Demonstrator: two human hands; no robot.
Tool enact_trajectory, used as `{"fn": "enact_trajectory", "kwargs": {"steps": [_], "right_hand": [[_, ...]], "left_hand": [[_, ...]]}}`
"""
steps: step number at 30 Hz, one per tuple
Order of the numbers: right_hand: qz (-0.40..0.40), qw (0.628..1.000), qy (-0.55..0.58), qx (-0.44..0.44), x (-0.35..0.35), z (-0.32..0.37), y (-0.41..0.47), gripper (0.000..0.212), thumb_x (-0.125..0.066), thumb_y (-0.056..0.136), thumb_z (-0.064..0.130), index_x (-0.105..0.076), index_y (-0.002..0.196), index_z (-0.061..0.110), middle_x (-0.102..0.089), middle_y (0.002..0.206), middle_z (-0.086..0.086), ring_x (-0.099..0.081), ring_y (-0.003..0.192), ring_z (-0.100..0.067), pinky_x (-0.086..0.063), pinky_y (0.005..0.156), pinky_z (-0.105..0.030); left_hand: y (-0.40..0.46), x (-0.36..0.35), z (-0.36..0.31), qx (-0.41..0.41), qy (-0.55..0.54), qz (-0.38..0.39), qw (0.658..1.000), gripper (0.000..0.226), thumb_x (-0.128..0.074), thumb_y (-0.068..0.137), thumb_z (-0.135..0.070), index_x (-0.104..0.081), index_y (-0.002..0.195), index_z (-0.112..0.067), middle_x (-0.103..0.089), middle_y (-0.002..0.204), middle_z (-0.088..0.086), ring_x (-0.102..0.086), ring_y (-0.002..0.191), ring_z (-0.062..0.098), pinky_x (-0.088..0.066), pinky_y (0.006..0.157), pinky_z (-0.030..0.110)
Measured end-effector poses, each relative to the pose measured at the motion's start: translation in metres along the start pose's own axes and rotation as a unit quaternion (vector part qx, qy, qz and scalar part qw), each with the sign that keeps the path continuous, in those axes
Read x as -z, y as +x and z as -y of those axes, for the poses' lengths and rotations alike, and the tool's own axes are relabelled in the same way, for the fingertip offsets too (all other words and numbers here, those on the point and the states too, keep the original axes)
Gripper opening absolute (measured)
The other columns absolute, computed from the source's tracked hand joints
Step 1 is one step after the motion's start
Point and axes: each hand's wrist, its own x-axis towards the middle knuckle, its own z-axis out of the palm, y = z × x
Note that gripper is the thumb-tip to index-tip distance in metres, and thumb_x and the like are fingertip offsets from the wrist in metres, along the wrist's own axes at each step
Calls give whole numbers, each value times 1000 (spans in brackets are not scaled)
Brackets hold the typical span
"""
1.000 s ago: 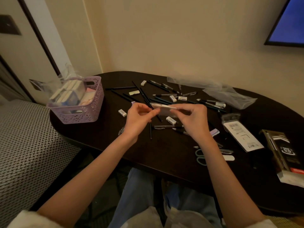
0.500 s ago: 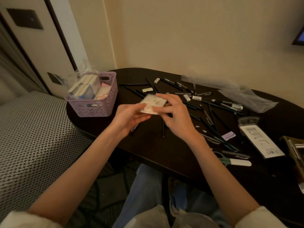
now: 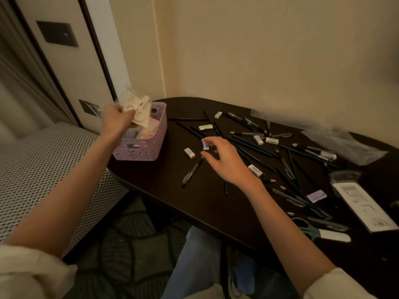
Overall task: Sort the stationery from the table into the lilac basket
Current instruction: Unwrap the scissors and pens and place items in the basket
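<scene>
Left hand (image 3: 116, 120) over the lilac basket (image 3: 149, 145), fingers curled round a pale flat packet (image 3: 139, 112) held above the basket's open top. Right hand (image 3: 226, 160) low over the dark table (image 3: 194, 201), fingers spread and loosely bent, grasping nothing. Just past the fingertips, a small eraser with a purple sleeve (image 3: 205, 144); whether touched, cannot tell. Left of the thumb, a white eraser (image 3: 189, 153); below the thumb, a pen (image 3: 192, 172). Beyond the knuckles, scattered black pencils (image 3: 254, 145). By the wrist, another eraser (image 3: 255, 170).
</scene>
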Motion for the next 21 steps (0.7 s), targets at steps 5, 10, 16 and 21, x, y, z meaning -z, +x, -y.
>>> {"fn": "enact_trajectory", "kwargs": {"steps": [5, 10, 16, 21], "right_hand": [[26, 1000, -6, -2, -13, -3, 7, 47, -56, 95, 29, -42, 140, 19, -47, 139, 2, -42, 129, -11, -43, 104, -32], [41, 999, -1, -3, -22, -4, 7, 47, -56, 95, 29, -42, 140, 20, -46, 140, 1, -41, 131, -12, -42, 105, -34], [51, 999, -11, -3, -24, -6, 6, 47, -57, 95, 29, -42, 139, 21, -45, 140, 1, -41, 131, -12, -42, 105, -35], [41, 999, -16, -6, -21, -9, 7, 47, -58, 94, 29, -43, 139, 22, -45, 140, 1, -42, 130, -12, -43, 105, -37]], "left_hand": [[21, 4, 7, -87, 267, 7, 960, 22, -64, 83, -12, -64, 85, 10, -64, 83, 22, -65, 85, 36, -49, 68, 43], [15, -15, 16, -93, 309, 47, 945, 26, -63, 87, -10, -63, 102, 12, -64, 101, 28, -60, 98, 39, -40, 71, 36], [13, -28, 25, -35, 267, 63, 961, 31, -64, 87, -12, -61, 108, 10, -64, 110, 27, -60, 103, 38, -46, 78, 40], [3, -37, 17, -84, 342, 92, 931, 33, -60, 89, -9, -55, 116, 9, -60, 115, 28, -55, 110, 40, -42, 84, 40]]}}
